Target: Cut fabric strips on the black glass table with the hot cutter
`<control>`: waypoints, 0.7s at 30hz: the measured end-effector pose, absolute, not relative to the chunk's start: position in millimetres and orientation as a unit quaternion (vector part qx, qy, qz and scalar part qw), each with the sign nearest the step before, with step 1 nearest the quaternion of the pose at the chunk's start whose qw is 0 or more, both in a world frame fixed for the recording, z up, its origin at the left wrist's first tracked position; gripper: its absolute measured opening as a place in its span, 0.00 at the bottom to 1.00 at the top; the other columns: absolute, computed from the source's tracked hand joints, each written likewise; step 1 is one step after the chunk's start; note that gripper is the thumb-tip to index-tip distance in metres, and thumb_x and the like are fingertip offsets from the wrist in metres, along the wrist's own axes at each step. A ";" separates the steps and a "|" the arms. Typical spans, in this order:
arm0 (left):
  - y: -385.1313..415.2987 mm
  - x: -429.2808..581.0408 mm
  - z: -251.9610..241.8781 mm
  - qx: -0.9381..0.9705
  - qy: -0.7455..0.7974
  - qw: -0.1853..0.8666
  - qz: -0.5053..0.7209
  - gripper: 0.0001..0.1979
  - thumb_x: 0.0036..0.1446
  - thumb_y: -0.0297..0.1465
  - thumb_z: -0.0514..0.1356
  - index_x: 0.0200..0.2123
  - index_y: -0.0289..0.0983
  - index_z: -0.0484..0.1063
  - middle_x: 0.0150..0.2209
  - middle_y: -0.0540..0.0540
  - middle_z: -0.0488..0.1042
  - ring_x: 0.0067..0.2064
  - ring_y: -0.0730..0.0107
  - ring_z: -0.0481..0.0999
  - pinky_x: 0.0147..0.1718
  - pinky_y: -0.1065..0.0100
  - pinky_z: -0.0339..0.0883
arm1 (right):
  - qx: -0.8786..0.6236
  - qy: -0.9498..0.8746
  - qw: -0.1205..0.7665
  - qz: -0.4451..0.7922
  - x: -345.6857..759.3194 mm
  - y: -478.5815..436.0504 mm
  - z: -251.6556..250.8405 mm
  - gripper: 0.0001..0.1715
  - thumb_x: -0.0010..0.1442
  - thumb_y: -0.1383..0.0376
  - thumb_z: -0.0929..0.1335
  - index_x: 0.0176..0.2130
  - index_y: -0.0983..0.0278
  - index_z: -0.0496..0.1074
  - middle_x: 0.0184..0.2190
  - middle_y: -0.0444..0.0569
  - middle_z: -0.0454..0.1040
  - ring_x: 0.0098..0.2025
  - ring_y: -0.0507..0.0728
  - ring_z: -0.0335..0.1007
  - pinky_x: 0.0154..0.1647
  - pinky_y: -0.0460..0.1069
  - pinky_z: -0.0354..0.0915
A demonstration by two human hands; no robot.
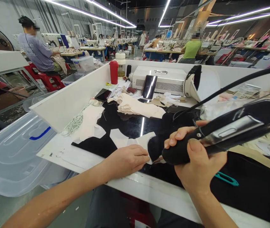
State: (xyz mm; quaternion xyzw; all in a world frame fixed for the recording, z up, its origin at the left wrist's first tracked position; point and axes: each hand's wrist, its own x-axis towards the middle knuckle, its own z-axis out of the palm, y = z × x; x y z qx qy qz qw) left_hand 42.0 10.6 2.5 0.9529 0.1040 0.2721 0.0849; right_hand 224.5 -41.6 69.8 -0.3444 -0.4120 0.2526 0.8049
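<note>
My left hand (127,161) lies low over the near edge of the black board (173,133), its fingers closed on the lower edge of a white fabric piece (119,137). In my right hand (196,158) is a black corded hand tool (234,126) with a metal strip along its side. Its narrow tip (159,160) points left and sits close to the fabric edge, beside my left fingertips. Whether the tip touches the fabric, I cannot tell. Farther back lies a stack of cream fabric pieces (137,106); more cut pieces (88,122) lie to the left.
A teal tool (227,179) lies right of my right hand. Behind the stack stand a phone (150,86), a white vented machine (168,80) and a red bottle (113,72). Green cord (75,122) is piled left. The black cable (232,85) arches overhead. Co-workers sit beyond the white panel.
</note>
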 end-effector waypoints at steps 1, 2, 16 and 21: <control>10.7 42.1 2.4 0.953 0.104 0.082 0.273 0.10 0.74 0.24 0.57 0.50 0.33 0.79 0.48 0.39 0.83 0.50 0.62 0.82 0.57 0.62 0.77 | -0.342 -0.414 0.805 0.252 224.3 -41.7 69.1 0.26 0.55 0.57 0.81 0.49 0.57 0.72 0.29 0.39 0.76 0.25 0.54 0.72 0.24 0.50 0.71; 10.8 42.1 2.5 0.953 0.105 0.078 0.274 0.10 0.74 0.24 0.57 0.49 0.33 0.79 0.48 0.39 0.83 0.50 0.62 0.83 0.57 0.62 0.77 | -0.340 -0.416 0.806 0.250 224.2 -41.7 68.4 0.26 0.56 0.57 0.81 0.49 0.57 0.72 0.29 0.39 0.76 0.25 0.54 0.72 0.24 0.50 0.71; 7.3 42.2 7.1 0.951 0.122 0.047 0.281 0.10 0.75 0.24 0.55 0.48 0.32 0.78 0.46 0.40 0.83 0.48 0.63 0.82 0.54 0.63 0.79 | -0.345 -0.432 0.796 0.246 226.5 -41.8 64.1 0.26 0.58 0.57 0.81 0.51 0.56 0.70 0.30 0.39 0.76 0.27 0.54 0.72 0.27 0.51 0.72; 5.9 43.2 7.5 0.954 0.116 0.016 0.277 0.10 0.75 0.25 0.55 0.48 0.32 0.77 0.45 0.41 0.82 0.48 0.65 0.83 0.57 0.64 0.78 | -0.347 -0.436 0.793 0.247 228.7 -42.5 62.2 0.27 0.58 0.57 0.81 0.51 0.56 0.71 0.31 0.40 0.76 0.27 0.55 0.72 0.27 0.52 0.72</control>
